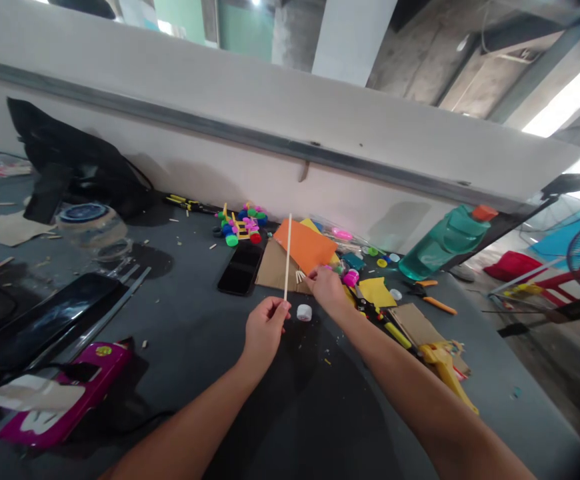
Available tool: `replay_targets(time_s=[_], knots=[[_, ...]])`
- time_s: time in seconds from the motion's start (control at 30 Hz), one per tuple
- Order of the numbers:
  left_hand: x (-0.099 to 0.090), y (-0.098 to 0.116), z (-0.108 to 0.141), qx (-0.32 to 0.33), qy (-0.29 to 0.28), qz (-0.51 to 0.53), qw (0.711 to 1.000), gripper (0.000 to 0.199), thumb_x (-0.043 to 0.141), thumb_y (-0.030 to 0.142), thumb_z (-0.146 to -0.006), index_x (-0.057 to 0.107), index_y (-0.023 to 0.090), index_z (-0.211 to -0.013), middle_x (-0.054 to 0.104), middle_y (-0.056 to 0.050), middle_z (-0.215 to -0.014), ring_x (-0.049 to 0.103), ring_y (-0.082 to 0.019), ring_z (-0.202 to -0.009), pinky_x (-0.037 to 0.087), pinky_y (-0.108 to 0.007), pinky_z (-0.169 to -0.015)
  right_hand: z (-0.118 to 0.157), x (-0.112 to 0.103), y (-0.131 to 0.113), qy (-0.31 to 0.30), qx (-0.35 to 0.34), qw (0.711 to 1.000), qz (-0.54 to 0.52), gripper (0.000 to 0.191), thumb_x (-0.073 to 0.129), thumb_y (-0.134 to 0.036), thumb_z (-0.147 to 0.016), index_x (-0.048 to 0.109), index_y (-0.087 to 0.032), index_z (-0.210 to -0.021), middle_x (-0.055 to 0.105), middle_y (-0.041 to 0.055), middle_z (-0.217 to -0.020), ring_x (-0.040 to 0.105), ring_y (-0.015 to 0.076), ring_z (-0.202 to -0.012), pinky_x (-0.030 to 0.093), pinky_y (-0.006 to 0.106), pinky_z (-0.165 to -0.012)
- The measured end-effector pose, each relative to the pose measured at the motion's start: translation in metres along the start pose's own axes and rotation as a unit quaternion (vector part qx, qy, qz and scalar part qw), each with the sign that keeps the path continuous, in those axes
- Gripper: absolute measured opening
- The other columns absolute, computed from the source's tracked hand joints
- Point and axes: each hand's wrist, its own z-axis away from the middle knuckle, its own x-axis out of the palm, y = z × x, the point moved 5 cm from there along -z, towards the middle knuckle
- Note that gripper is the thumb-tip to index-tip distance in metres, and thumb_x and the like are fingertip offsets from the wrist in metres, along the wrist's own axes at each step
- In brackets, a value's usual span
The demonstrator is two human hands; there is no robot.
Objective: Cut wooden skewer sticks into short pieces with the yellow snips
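My left hand (266, 327) is closed in a pinch round the lower end of a thin pale wooden stick (288, 257), which points up and away from me. My right hand (326, 288) reaches to the edge of a piece of brown cardboard (270, 267), its fingertips together beside several short cut stick pieces (300, 276). Whether a piece sits between those fingers I cannot make out. An orange paper sheet (306, 245) lies partly over the cardboard, just beyond the right hand. Between the two hands a white bottle cap (304, 313) rests on the dark table.
A black phone (241, 268) and colourful small models (240, 225) lie left of the cardboard. To the right are yellow-black pliers (387, 321), orange-handled cutters (435, 299), a yellow glue gun (447, 373) and a teal bottle (443, 243). A magenta power strip (73, 393) lies at left.
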Motion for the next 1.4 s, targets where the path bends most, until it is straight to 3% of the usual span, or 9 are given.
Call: replay_targets(time_s=[0.2, 0.37, 0.6, 1.13, 1.4], knots=[[0.001, -0.001, -0.001, 0.004, -0.006, -0.012, 1.000, 0.023, 0.053, 0.038, -0.078, 0.060, 0.016, -0.075, 0.056, 0.002, -0.062, 0.046, -0.008, -0.049, 0.037, -0.018, -0.045, 0.000, 0.000, 0.000, -0.014, -0.012, 1.000, 0.008, 0.021, 0.059, -0.035, -0.079, 0.066, -0.016, -0.078, 0.069, 0.0069, -0.076, 0.062, 0.0167, -0.072, 0.039, 0.023, -0.061], [0.000, -0.002, -0.002, 0.003, -0.006, -0.015, 1.000, 0.023, 0.053, 0.038, -0.078, 0.060, 0.016, -0.074, 0.056, 0.002, -0.062, 0.046, -0.009, -0.050, 0.037, -0.018, -0.045, -0.007, 0.000, 0.007, -0.037, -0.015, 0.999, 0.005, 0.016, 0.055, -0.029, -0.081, 0.067, -0.018, -0.082, 0.069, 0.0053, -0.081, 0.062, 0.0161, -0.075, 0.040, 0.023, -0.064], [0.001, -0.003, -0.003, -0.007, -0.006, -0.009, 1.000, 0.023, 0.054, 0.038, -0.077, 0.060, 0.016, -0.075, 0.056, 0.002, -0.061, 0.046, -0.009, -0.049, 0.037, -0.018, -0.045, -0.011, 0.002, 0.007, -0.076, -0.024, 0.997, 0.000, 0.014, 0.062, -0.030, -0.073, 0.068, -0.018, -0.077, 0.069, 0.0015, -0.074, 0.061, 0.0136, -0.070, 0.039, 0.020, -0.059], [0.002, -0.004, -0.004, -0.010, -0.008, -0.012, 1.000, 0.022, 0.055, 0.037, -0.077, 0.059, 0.016, -0.074, 0.056, 0.002, -0.061, 0.046, -0.008, -0.049, 0.037, -0.017, -0.044, -0.008, 0.003, 0.010, -0.059, 0.015, 0.998, 0.031, 0.014, 0.057, -0.026, -0.073, 0.068, -0.017, -0.075, 0.069, 0.0047, -0.076, 0.062, 0.0159, -0.072, 0.040, 0.021, -0.060], [0.001, -0.002, -0.003, -0.006, -0.003, -0.007, 1.000, 0.022, 0.055, 0.038, -0.076, 0.060, 0.016, -0.073, 0.056, 0.002, -0.060, 0.047, -0.008, -0.049, 0.038, -0.017, -0.044, -0.007, -0.001, 0.012, -0.034, 0.030, 0.999, -0.010, 0.012, 0.057, -0.025, -0.071, 0.065, -0.017, -0.068, 0.068, 0.0044, -0.072, 0.061, 0.0162, -0.069, 0.040, 0.022, -0.060]])
